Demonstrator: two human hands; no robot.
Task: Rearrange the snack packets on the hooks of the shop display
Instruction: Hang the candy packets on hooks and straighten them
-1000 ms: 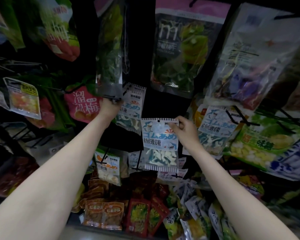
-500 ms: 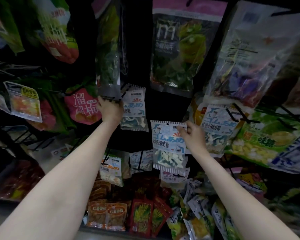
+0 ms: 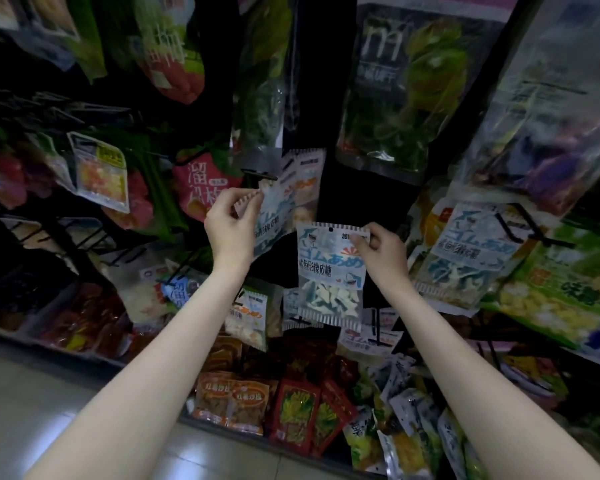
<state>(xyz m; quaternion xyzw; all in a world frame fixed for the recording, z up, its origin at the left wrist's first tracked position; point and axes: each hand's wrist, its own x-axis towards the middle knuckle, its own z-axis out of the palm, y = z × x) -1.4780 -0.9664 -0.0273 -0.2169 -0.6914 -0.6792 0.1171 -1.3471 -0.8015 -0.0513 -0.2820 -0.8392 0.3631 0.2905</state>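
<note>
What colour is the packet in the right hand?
White and light blue packet, pinched by the right hand; head view.

Pale tiled floor point(image 3: 42, 403) below the dark display rack point(image 3: 340, 109)

Your left hand point(image 3: 230, 226) covers the top corner of the tilted shark-gummy pkt point(image 3: 274, 216); the hook point(image 3: 257, 173) above it is too dark to trace. Pkts up top are cut off by the edge, print too blurred to read.

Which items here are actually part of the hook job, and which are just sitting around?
In play:
left hand pinching a blue shark-gummy packet
right hand pinching a second shark-gummy packet
black hook

Lying about:
red packets in the lower bin
pink plum bag
</note>
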